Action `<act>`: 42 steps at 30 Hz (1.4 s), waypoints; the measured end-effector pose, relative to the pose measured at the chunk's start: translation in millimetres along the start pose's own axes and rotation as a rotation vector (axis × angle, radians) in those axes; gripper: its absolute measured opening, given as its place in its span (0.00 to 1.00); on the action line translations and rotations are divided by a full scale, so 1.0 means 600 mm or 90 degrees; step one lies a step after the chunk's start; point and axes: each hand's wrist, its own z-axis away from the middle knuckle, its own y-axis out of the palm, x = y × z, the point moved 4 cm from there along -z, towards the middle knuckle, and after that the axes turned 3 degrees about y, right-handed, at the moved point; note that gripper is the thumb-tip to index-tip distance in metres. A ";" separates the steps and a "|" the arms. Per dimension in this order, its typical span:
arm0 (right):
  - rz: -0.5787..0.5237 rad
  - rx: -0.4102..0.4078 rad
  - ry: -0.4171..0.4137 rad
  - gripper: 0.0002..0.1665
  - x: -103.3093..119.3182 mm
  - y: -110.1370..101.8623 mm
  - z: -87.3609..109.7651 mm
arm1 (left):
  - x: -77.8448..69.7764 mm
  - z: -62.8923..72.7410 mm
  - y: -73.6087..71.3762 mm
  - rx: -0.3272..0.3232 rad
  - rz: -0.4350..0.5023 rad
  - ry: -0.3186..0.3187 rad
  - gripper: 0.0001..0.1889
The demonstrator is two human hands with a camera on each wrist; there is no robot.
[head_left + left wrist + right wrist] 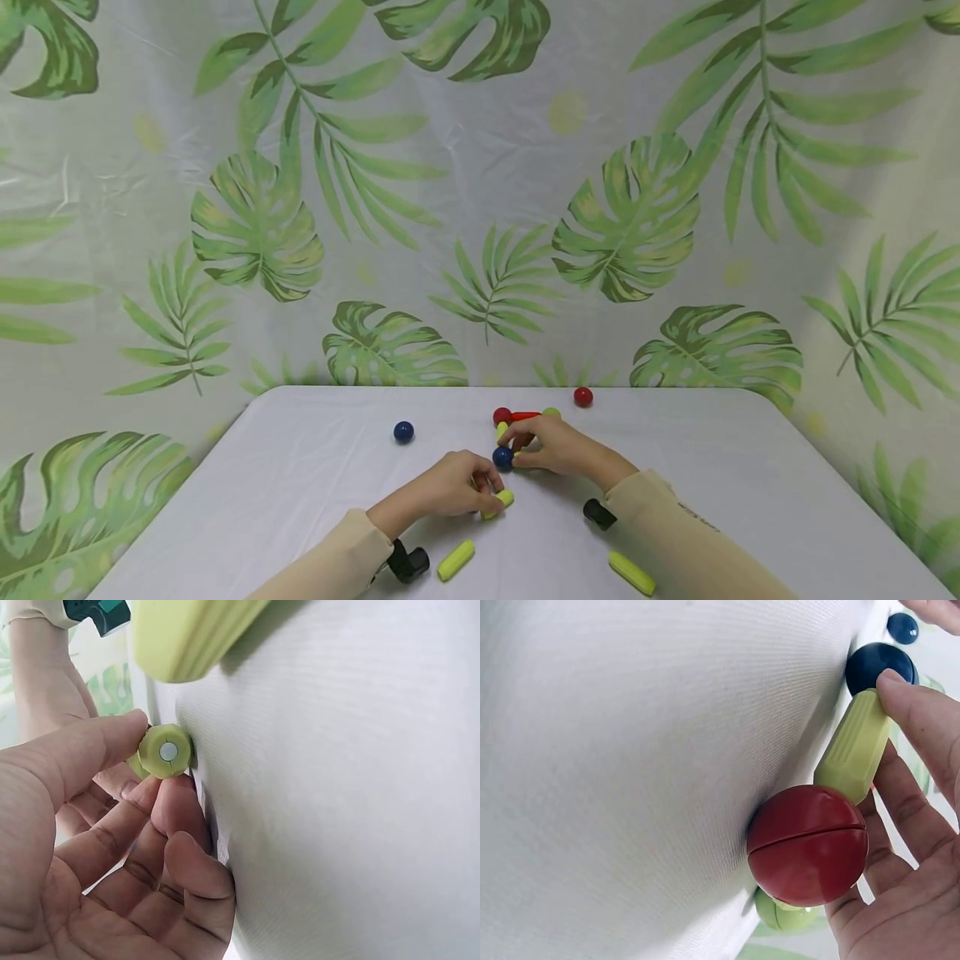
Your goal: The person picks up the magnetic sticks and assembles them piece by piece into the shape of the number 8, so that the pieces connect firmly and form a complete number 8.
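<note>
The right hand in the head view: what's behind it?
Just beyond the right hand, a red rod and the top of a yellow-green ball show. From this view, the ball's lower part is hidden by the hand.

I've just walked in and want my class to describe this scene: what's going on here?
A person is handling coloured balls and rods on a white table. The left hand pinches a yellow-green rod, apart from the blue ball that the right hand grips. Another rod runs between that ball and a red ball. Lying apart are a second blue ball, a red one and two yellow-green rods near the forearms.
</note>
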 end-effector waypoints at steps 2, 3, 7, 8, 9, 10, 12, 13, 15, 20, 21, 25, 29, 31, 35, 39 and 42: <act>-0.002 0.000 0.004 0.15 0.001 0.000 0.000 | 0.000 0.000 0.000 -0.001 0.001 -0.007 0.06; -0.004 0.000 0.007 0.15 0.001 0.001 0.000 | -0.001 0.000 0.000 -0.002 0.004 -0.009 0.06; -0.011 0.000 0.017 0.15 0.003 0.001 0.000 | -0.002 -0.001 -0.001 -0.003 0.010 -0.011 0.05; -0.011 -0.001 0.018 0.14 0.003 0.002 0.000 | -0.003 -0.002 -0.001 -0.004 0.009 -0.009 0.05; -0.014 0.000 0.019 0.14 0.004 0.001 0.000 | -0.004 -0.002 -0.001 -0.005 0.009 -0.007 0.05; -0.015 -0.001 0.018 0.14 0.004 0.001 0.000 | -0.004 -0.003 -0.001 -0.006 0.007 -0.005 0.05; -0.020 0.000 0.017 0.14 0.004 0.001 0.000 | -0.006 -0.004 0.000 -0.008 0.002 -0.005 0.05; -0.021 0.001 0.014 0.14 0.004 0.001 0.000 | -0.006 -0.004 0.000 -0.010 0.000 -0.005 0.05; -0.023 0.001 0.009 0.14 0.005 0.001 0.000 | -0.007 -0.004 0.001 -0.012 -0.003 -0.008 0.05; -0.014 -0.002 -0.006 0.14 0.006 -0.001 0.000 | -0.008 -0.003 0.001 -0.020 0.000 -0.014 0.04; -0.014 -0.002 -0.006 0.14 0.006 -0.001 0.000 | -0.008 -0.003 0.000 -0.023 0.003 -0.015 0.03; -0.020 0.001 0.002 0.14 0.005 0.000 0.000 | -0.005 -0.003 -0.002 -0.032 0.011 -0.022 0.03; -0.023 0.002 0.012 0.14 0.005 0.001 -0.001 | 0.001 -0.003 -0.004 -0.040 0.021 -0.037 0.03; -0.022 0.001 0.013 0.14 0.005 0.001 -0.001 | 0.004 -0.002 -0.005 -0.045 0.033 -0.044 0.03; -0.016 -0.002 0.012 0.14 0.005 0.001 -0.001 | 0.010 0.001 -0.007 -0.054 0.063 -0.064 0.04; -0.012 -0.003 0.018 0.14 0.007 0.000 0.000 | 0.015 0.003 -0.008 -0.063 0.102 -0.081 0.04; -0.010 -0.002 0.023 0.14 0.007 0.000 0.001 | 0.016 0.004 -0.009 -0.066 0.133 -0.093 0.04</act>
